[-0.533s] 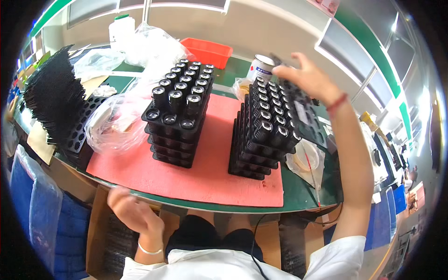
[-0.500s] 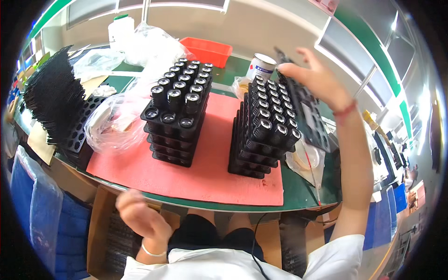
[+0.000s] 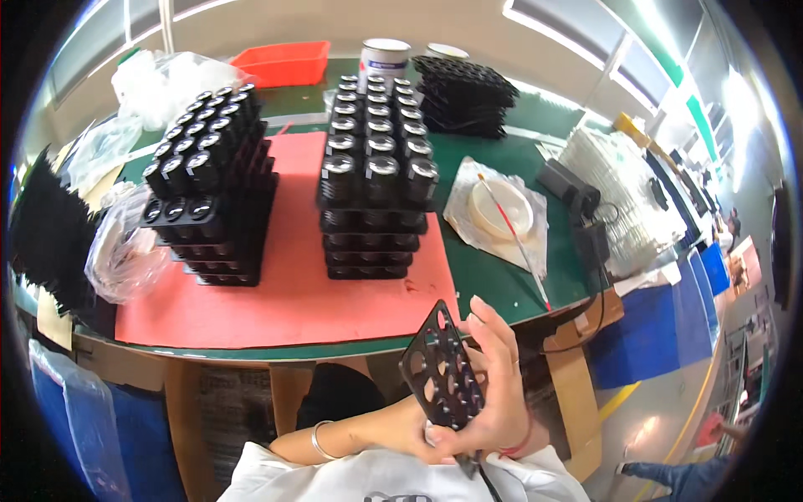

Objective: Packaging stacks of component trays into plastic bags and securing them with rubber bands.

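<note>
A black plastic tray with rows of round holes (image 3: 443, 368) is held tilted in front of my body, beyond the table's near edge. My left hand (image 3: 410, 425) reaches across to its lower end and grips it, its fingers largely hidden behind the tray. My right hand (image 3: 503, 393) closes on the tray's right side, with some fingers raised along it. On the table stand two piles of black trays, the left pile (image 3: 222, 238) and the right pile (image 3: 368, 243). Black cylinders with shiny round tops (image 3: 381, 171) fill rows in the top trays.
A pink mat (image 3: 293, 309) lies beneath both piles. More stacked black trays stand at the back right (image 3: 464, 100) and far left (image 3: 50, 226). A white dish (image 3: 500, 209) with a thin red-and-white stick across it sits at right. A red bin (image 3: 280, 65) and a can (image 3: 385, 57) stand behind.
My right hand has come from the tray stack at the back right to my body with a black tray. My left hand has moved right and taken hold of it. The view has turned right.
</note>
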Tool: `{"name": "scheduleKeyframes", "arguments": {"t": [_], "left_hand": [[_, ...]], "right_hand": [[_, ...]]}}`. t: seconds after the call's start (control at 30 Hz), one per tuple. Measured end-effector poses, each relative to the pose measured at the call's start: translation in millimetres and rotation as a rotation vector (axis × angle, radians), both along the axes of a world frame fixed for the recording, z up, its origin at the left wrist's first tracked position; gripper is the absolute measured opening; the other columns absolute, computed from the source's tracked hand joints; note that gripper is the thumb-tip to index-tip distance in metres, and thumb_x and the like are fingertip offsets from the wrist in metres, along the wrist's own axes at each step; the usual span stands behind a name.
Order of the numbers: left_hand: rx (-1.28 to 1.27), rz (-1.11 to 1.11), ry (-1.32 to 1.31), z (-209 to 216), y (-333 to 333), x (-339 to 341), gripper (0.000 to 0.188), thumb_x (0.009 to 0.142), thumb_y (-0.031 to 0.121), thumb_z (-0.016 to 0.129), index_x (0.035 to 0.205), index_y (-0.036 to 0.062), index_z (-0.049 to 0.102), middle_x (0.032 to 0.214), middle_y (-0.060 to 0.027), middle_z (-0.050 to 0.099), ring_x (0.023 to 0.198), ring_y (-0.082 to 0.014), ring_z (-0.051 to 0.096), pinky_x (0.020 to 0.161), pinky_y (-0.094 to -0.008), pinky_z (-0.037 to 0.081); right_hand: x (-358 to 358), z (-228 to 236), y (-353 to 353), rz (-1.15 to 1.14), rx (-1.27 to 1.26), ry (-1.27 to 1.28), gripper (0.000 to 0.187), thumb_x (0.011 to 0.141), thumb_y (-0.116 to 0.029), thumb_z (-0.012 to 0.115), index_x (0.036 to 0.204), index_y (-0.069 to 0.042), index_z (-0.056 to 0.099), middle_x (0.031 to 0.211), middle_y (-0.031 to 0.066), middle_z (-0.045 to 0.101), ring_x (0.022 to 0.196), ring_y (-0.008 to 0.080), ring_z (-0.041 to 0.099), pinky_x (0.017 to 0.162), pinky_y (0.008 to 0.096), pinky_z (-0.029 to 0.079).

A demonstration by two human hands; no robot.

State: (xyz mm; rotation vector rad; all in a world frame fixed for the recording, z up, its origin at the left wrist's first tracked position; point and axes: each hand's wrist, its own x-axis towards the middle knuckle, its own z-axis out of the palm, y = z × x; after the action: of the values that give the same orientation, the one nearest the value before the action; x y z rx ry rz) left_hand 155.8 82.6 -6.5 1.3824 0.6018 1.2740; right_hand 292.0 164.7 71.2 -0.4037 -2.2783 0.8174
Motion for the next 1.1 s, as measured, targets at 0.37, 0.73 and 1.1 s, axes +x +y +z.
{"name": "scheduleKeyframes", "arguments": {"t": [0.37,0.73,1.1], "left_hand": [[-0.304,0.146,-0.649,-13.5,-11.2,3.3,0.135,0.058,0.032,0.088,0.152,0.0214,-0.007,0.149,-0.0163,0.02,0.138,-0.0328,0.027,0.113,-0.0457,0.026],[-0.066,0.382,-0.491,-16.7,-4.4,-4.5,0.139,0.053,0.046,0.091,0.152,0.0217,-0.003,0.146,-0.0185,0.024,0.134,-0.0365,0.033,0.11,-0.049,0.03],[0.013,0.371,-0.317,-18.9,1.1,-11.3,0.143,0.05,0.05,0.092,0.153,0.0202,-0.003,0.138,-0.0212,0.032,0.126,-0.037,0.04,0.105,-0.049,0.036]], "right_hand": [[-1.7,-35.3,9.9,0.016,-0.016,0.263,0.041,0.07,-0.009,0.077,0.108,-0.001,0.064,0.112,0.014,0.061,0.097,0.0291,0.059,0.083,0.0367,0.05],[-4.5,-56.5,2.6,0.058,0.038,0.162,0.03,0.06,-0.006,0.076,0.089,-0.01,0.071,0.095,0.0037,0.066,0.091,0.0258,0.058,0.078,0.0334,0.05],[-10.3,-57.7,13.3,0.19,0.0,0.161,0.031,0.058,-0.003,0.073,0.088,-0.01,0.069,0.089,0.0048,0.058,0.084,0.0268,0.053,0.081,0.0386,0.048]]}}
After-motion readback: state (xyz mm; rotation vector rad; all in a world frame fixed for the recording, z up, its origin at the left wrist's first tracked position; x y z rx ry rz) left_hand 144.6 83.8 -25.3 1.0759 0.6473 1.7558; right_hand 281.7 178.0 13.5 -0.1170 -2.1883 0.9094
